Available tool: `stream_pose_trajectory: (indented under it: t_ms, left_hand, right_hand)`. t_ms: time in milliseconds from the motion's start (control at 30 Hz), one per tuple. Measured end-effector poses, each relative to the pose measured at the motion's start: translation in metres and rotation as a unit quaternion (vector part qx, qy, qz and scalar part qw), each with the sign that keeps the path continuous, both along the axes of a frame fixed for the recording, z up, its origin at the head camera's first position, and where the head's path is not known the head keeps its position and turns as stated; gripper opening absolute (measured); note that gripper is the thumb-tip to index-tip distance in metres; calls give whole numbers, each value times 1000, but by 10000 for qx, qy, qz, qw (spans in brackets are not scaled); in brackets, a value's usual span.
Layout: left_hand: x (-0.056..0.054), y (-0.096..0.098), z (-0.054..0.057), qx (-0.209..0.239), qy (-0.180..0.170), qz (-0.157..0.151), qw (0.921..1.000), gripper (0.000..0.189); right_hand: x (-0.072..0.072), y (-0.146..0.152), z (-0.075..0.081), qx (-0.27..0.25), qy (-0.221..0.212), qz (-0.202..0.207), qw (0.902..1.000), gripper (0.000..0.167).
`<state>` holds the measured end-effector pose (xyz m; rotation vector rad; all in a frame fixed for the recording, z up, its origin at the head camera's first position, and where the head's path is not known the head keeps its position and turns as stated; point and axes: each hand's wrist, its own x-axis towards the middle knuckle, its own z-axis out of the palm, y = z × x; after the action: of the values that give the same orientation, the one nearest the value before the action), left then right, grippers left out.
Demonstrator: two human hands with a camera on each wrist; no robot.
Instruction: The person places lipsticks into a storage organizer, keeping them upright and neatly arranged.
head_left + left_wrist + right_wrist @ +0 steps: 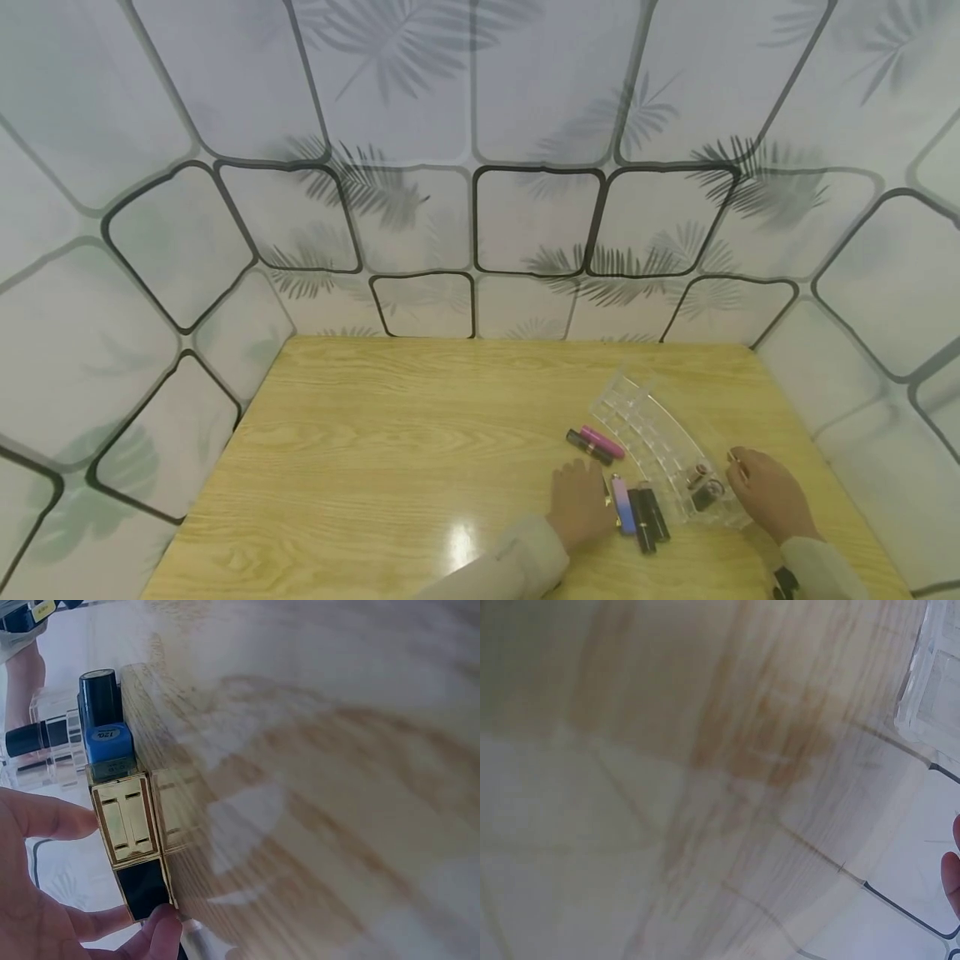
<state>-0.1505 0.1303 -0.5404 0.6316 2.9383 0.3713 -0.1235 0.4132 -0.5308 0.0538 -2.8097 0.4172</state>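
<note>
In the head view my left hand (581, 504) is low over the table, left of several lipsticks. The left wrist view shows its thumb and fingers pinching a gold-and-black lipstick (135, 832) at the tabletop. Beside that lie a purple-to-blue lipstick (622, 504) and two black lipsticks (642, 521). A clear curved lipstick organizer (652, 429) stands behind them, with two lipsticks (705, 497) in compartments near its right end. My right hand (772, 493) hovers by that end, fingers loosely bent, nothing visible in them. Only its fingertips (951, 877) enter the right wrist view.
A pink lipstick (602, 442) and a dark lipstick (589, 447) lie side by side left of the organizer. The wooden table (375, 450) meets a patterned wall covering (525, 304) at the back and both sides.
</note>
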Motion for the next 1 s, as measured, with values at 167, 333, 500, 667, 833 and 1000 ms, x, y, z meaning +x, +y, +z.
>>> stream_pose_trajectory:
  t_ms: [167, 333, 500, 667, 833, 1000]
  left_hand:
    - [0, -3, 7, 4, -323, 77, 9994, 48]
    - [-2, -6, 10, -66, -576, 184, 9982, 52]
    - [-3, -5, 6, -32, -514, 183, 9985, 51]
    - [-4, 2, -8, -42, -1, 129, 9999, 49]
    - [-3, 7, -16, -128, 250, 115, 9995, 48]
    - [0, 4, -1, -621, 25, 17, 9981, 53]
  right_hand:
    - [0, -1, -1, -17, -18, -3, 10000, 22]
    - [0, -2, 1, -34, -10, -19, 10000, 23]
    - [0, -2, 2, -38, -10, -20, 10000, 24]
    - [0, -1, 2, -29, -10, -21, 10000, 24]
    - [1, -3, 1, 8, 138, -21, 9999, 23]
    - [1, -2, 0, 18, 106, -13, 9999, 23]
